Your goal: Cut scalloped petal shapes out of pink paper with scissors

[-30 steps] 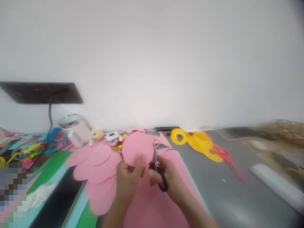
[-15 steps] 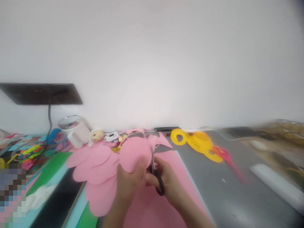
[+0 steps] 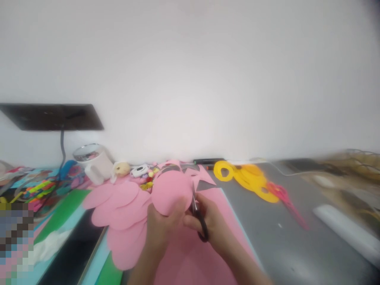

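Observation:
My left hand (image 3: 166,223) pinches the lower edge of a round pink paper piece (image 3: 171,190). In my right hand (image 3: 206,219) are black-handled scissors (image 3: 199,215), their blades pointing up along the circle's right edge. A pink offcut (image 3: 194,175) lies just beyond the blade tips. Left of my hands, several overlapping pink paper circles (image 3: 126,249) are spread out. Beneath my wrists is a large pink sheet (image 3: 194,259) with a light-blue edge showing along its right side.
Yellow paper rings (image 3: 249,178) and pink-handled scissors (image 3: 287,204) lie to the right on the grey table (image 3: 285,249). A white mug-shaped object (image 3: 99,168) stands back left, near small trinkets (image 3: 139,171). Dark pens (image 3: 209,161) rest by the wall.
Both hands and the paper circle have shifted slightly right. The pink offcut at the circle's upper right now lies apart from the circle and the blades.

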{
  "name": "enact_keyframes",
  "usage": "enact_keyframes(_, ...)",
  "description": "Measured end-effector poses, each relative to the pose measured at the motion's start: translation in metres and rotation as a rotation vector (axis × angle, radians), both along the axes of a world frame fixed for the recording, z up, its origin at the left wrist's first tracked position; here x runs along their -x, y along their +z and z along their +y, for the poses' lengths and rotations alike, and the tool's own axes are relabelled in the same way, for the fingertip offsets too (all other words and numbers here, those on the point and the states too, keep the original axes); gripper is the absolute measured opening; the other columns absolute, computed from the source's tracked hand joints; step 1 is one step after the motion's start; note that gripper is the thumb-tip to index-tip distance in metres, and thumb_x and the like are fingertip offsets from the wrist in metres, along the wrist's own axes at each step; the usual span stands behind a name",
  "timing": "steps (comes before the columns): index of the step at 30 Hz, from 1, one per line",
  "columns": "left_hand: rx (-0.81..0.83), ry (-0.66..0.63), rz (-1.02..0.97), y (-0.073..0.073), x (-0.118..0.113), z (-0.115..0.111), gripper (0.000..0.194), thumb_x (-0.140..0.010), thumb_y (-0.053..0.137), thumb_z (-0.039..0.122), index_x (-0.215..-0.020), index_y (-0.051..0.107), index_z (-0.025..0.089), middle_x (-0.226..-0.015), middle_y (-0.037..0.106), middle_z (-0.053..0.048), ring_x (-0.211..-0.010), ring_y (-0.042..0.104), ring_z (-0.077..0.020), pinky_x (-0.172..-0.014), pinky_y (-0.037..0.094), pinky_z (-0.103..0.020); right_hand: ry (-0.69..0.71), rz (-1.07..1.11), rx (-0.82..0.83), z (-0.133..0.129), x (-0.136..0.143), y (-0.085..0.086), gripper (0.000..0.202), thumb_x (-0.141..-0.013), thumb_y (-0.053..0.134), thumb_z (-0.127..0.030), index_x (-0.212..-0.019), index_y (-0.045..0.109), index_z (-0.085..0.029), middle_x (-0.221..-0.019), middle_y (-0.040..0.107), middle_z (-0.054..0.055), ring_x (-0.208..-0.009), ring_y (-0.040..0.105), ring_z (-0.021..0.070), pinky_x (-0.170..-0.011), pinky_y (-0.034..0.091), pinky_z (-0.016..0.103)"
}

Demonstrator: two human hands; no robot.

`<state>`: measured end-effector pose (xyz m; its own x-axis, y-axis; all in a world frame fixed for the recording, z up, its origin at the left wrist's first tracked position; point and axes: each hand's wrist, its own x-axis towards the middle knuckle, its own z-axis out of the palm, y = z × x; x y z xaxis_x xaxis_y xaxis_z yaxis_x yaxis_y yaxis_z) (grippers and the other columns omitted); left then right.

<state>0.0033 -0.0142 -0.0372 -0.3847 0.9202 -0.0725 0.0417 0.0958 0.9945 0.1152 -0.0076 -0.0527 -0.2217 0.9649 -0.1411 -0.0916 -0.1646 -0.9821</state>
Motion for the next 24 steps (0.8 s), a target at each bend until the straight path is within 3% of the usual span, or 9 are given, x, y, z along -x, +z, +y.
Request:
enact_keyframes(4, -0.049, -0.042, -0.006, -0.001, 0.000, 0.001, 0.031, -0.059, 0.069, 0.036, -0.042, 0.051, 0.019, -0.039, 0.045, 0.004, -0.042, 0.046, -0.0109, -0.041, 0.039, -0.022, -0.008, -0.006, -0.006, 0.001, -0.002, -0.003, 0.023, -0.059, 0.066, -0.017, -0.070, 0.046, -0.020, -0.050, 0.041, -0.009, -0.048, 0.030, 0.0076, -0.045, 0.024, 0.021)
enact_keyframes(14, -0.071, -0.071, 0.077, -0.010, 0.004, 0.002, 0.040, -0.065, 0.065, 0.040, -0.041, 0.042, 0.019, -0.039, 0.040, 0.005, -0.041, 0.039, -0.0088, -0.042, 0.032, -0.023, -0.018, -0.032, 0.020, -0.001, -0.001, 0.004, 0.022, -0.058, 0.061, -0.018, -0.076, 0.049, -0.019, -0.053, 0.050, -0.007, -0.051, 0.042, 0.0102, -0.050, 0.035, 0.023)
enact_keyframes(24, -0.093, -0.099, 0.097, -0.014, 0.006, 0.003, 0.044, -0.068, 0.063, 0.044, -0.042, 0.037, 0.019, -0.040, 0.037, 0.005, -0.041, 0.035, -0.0079, -0.043, 0.027, -0.024, -0.032, -0.011, 0.040, -0.001, -0.002, 0.000, 0.022, -0.058, 0.062, -0.017, -0.077, 0.051, -0.019, -0.054, 0.053, -0.006, -0.051, 0.051, 0.0120, -0.051, 0.041, 0.024)
